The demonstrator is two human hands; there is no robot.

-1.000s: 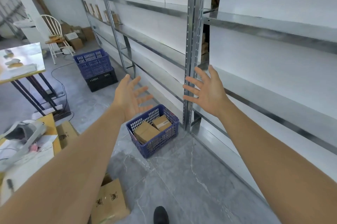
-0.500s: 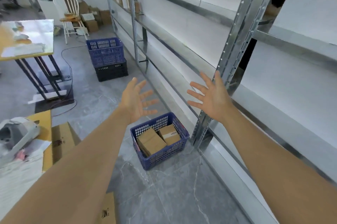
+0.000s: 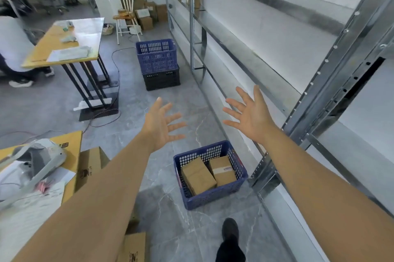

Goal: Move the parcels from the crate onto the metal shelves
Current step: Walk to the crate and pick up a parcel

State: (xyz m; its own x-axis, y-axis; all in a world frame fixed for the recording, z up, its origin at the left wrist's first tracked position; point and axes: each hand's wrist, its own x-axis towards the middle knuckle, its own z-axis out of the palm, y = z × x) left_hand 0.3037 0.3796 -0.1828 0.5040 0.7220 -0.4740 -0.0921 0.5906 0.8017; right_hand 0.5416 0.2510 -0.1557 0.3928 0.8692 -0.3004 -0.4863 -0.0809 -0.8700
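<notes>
A blue plastic crate (image 3: 215,195) sits on the grey floor beside the shelf upright. Inside lie two brown cardboard parcels: a larger one (image 3: 197,175) on the left and a smaller one (image 3: 222,170) with a white label on the right. Metal shelves (image 3: 251,57) run along the right wall, their near bays bare. My left hand (image 3: 162,124) and my right hand (image 3: 249,115) are stretched out in front of me, above and beyond the crate, fingers spread and holding nothing.
Stacked blue and black crates (image 3: 158,63) stand further along the shelves. A yellow-topped table (image 3: 66,42) with a seated person (image 3: 12,48) is at left. A desk with papers (image 3: 32,176) and cardboard boxes (image 3: 91,163) crowd the near left. My shoe (image 3: 230,227) is on the floor.
The view has swung down and left, so the crate now sits lower and nearer. Both hands stay open and empty, held out in front.
</notes>
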